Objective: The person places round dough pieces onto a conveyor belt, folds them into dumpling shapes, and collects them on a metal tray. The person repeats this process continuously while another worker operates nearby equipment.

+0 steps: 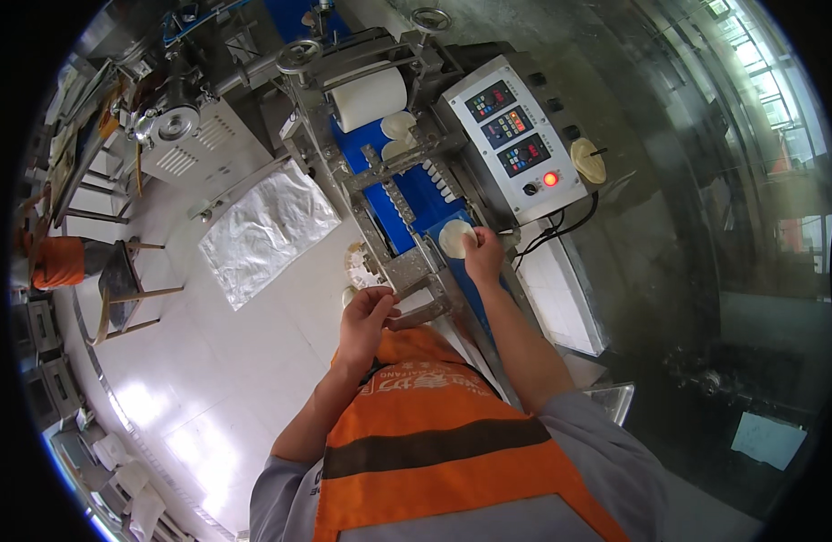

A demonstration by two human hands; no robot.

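Note:
A thin, round, pale dough wrapper (453, 239) is pinched at its right edge between the thumb and fingers of my right hand (484, 256). It lies over the blue belt strip at the machine's near right side. My left hand (367, 318) is closed, thumb against curled fingers, next to the metal end frame (418, 316) of the machine. Whether anything is in those fingers is hidden. More dough rounds (398, 126) sit on the blue conveyor belt (401, 237) farther back, below a white roller (367, 98).
A control box (515, 140) with displays and a lit red button stands right of the belt. Dough rounds (587, 161) hang at its far side. Left of the machine, a silvery sheet (269, 233) lies on the floor, with a chair (127, 294) beyond. Metal handwheels (298, 56) rise at the back.

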